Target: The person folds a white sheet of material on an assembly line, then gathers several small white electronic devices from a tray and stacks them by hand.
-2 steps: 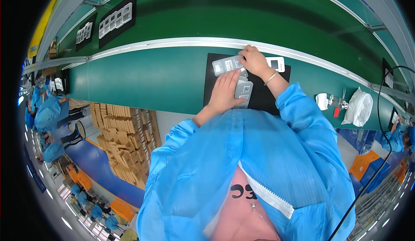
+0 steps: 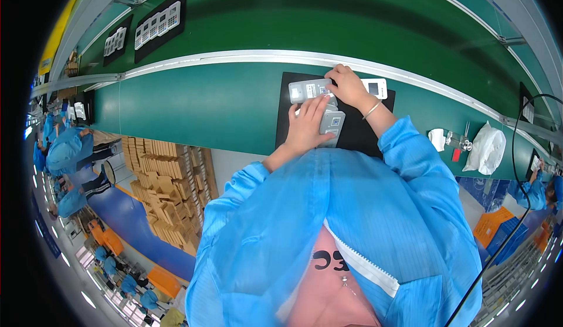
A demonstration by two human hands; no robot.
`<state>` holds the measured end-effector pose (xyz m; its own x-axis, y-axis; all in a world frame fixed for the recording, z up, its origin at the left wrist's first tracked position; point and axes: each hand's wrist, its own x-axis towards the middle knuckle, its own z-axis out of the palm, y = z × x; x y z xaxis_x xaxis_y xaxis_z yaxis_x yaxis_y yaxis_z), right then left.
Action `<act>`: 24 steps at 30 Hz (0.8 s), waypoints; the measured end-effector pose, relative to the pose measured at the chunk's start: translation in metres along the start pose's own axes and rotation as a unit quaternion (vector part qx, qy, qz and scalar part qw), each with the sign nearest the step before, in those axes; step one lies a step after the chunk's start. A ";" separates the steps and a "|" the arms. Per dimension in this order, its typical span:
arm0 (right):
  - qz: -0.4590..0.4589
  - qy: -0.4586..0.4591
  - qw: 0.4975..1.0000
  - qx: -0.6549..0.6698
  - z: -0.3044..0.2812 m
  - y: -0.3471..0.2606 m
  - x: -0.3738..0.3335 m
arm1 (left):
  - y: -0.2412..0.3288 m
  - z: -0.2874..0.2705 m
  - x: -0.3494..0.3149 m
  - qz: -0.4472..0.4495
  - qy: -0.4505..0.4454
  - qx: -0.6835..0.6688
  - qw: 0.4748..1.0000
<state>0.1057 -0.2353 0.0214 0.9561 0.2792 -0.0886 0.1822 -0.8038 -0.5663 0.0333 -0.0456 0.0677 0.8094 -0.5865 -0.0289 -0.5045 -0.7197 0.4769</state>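
On a black mat (image 2: pixel 358 129) lie several grey handheld devices, backs up, with white labels. The upper grey device (image 2: pixel 305 91) lies crosswise at the far side, and my right hand (image 2: pixel 348 87) grips its right end with bent fingers. My left hand (image 2: pixel 305 126) rests over the stack, fingers stretched and apart, fingertips at the upper device's near edge. Its thumb touches the lower grey device (image 2: pixel 333 122), which lies lengthwise beside the palm. Right of my right hand is a white device (image 2: pixel 375 88) with a small dark screen, partly covered by the hand.
A white plastic bag (image 2: pixel 486 148), a clear bottle (image 2: pixel 459 140), a red piece (image 2: pixel 455 155) and a white cloth (image 2: pixel 437 139) are on the green bench to the right. Beyond the white rail, keypad devices (image 2: pixel 157 25) sit on a black mat. Stacked cardboard (image 2: pixel 170 192) stands lower left.
My left hand's fingers have spread a little and shifted slightly on the stack. My right hand stays at the upper device's end with its fingers slightly nearer me.
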 end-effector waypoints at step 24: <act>0.049 0.012 0.977 0.205 -0.038 -0.003 -0.127 | 0.035 0.002 -0.003 0.184 -0.055 0.052 0.980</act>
<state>-0.0074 -0.2881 0.0657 0.9706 0.1946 -0.1416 -0.0128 -0.5460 -0.8377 0.0133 -0.0696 0.0826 0.5323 -0.8460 0.0303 -0.7888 -0.4827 0.3805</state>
